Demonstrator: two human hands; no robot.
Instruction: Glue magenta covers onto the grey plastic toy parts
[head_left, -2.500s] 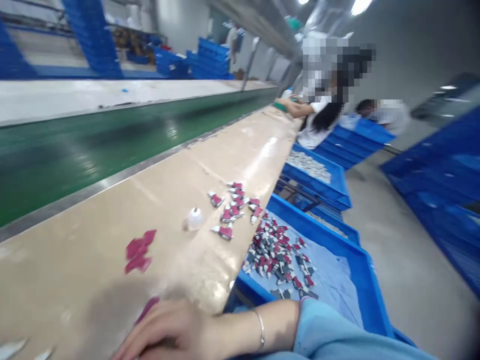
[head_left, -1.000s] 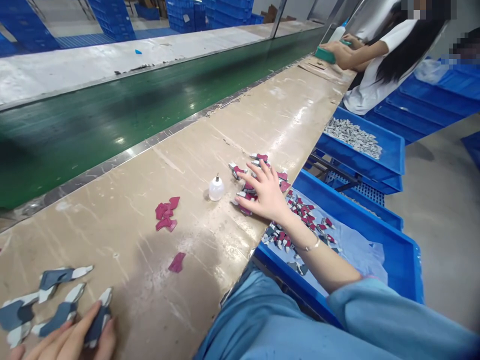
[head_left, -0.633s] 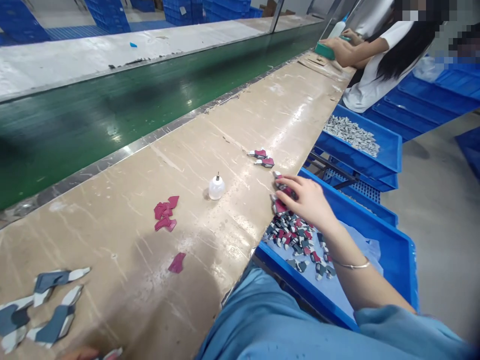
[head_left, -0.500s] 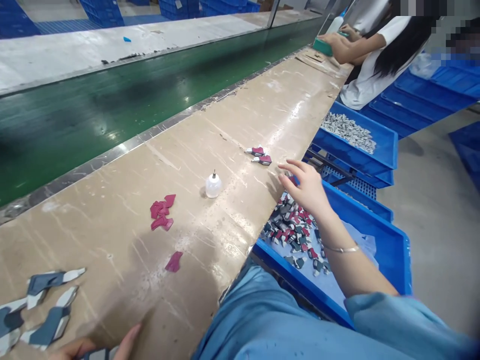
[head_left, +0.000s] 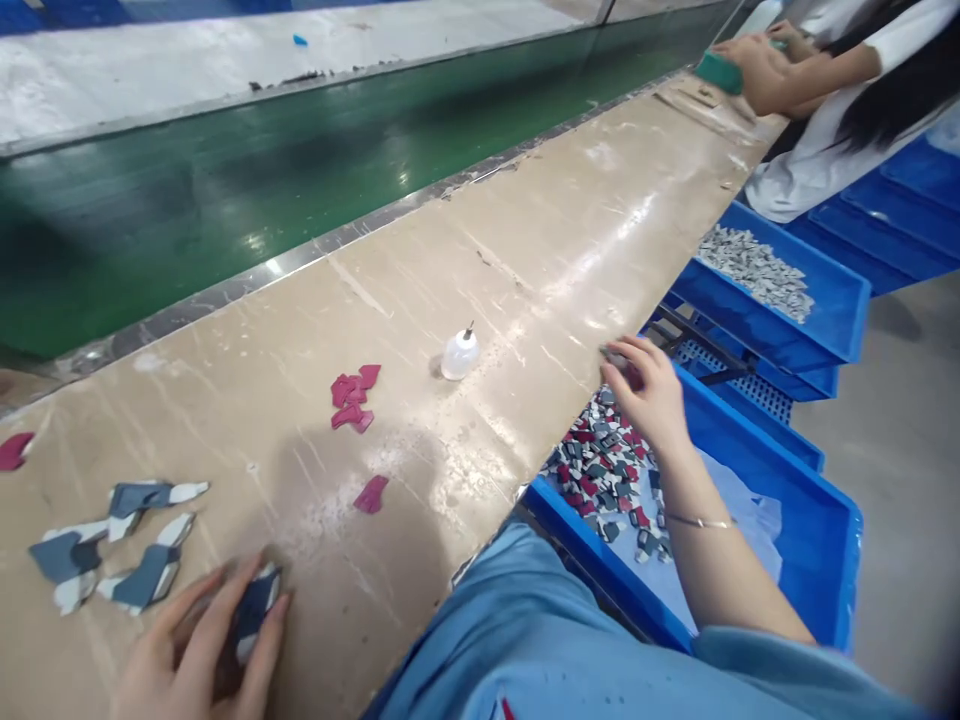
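Note:
My left hand is at the lower left of the bench, its fingers closed around a dark blue and white moulded piece. Close by lie several similar blue-grey and white pieces. My right hand is at the bench's right edge, over a bin of small parts. Its fingers curl around small red and white pieces, mostly hidden by the hand. Flat dark red pieces lie in a small pile mid-bench, with a single red piece nearer me.
A small translucent bottle with a thin metal tip stands on the bench. Below the edge, a blue bin holds mixed red, blue and white parts; another bin holds grey ones. Beyond runs a green conveyor. A co-worker's arms are at the far right.
My right hand has picked up the two red and white pieces from the bench and drawn them to its edge. My left hand, with its piece, shows further into view.

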